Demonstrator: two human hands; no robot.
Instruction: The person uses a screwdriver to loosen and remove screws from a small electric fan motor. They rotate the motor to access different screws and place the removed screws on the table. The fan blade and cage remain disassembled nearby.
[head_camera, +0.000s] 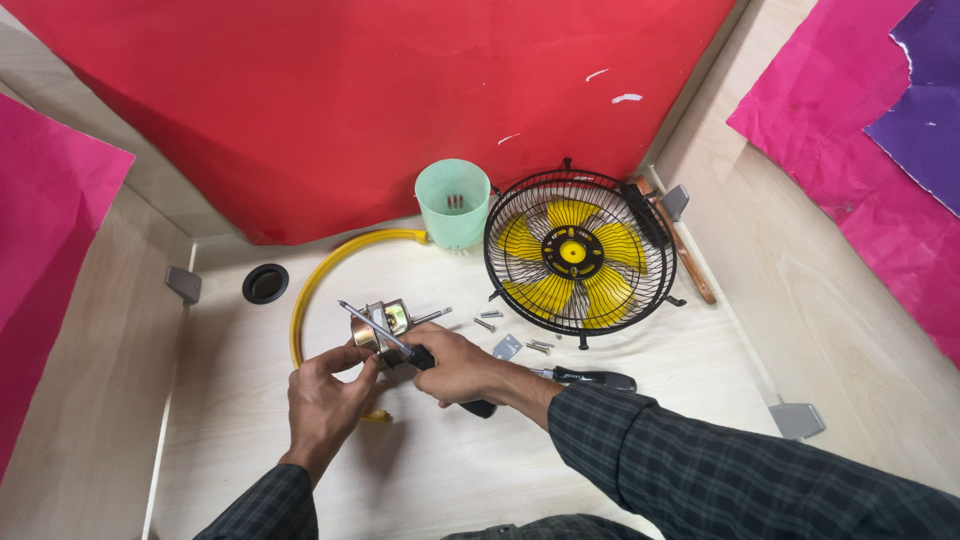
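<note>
My left hand (325, 392) grips a small metal fan motor (383, 322) with a brass-coloured body and a thin shaft sticking out to the right. My right hand (456, 367) holds a black-handled screwdriver (400, 345), its silver blade lying across the motor and pointing up to the left. Both hands meet just above the pale wooden table (450, 470).
A black wire fan cage with yellow blades (573, 255) leans at the right. Several loose screws (487, 322) and a small metal bracket (507, 347) lie beside it. A second screwdriver (590, 379), a yellow ring (325, 275), a green plastic cup (453, 203) and a black grommet hole (265, 284) are around.
</note>
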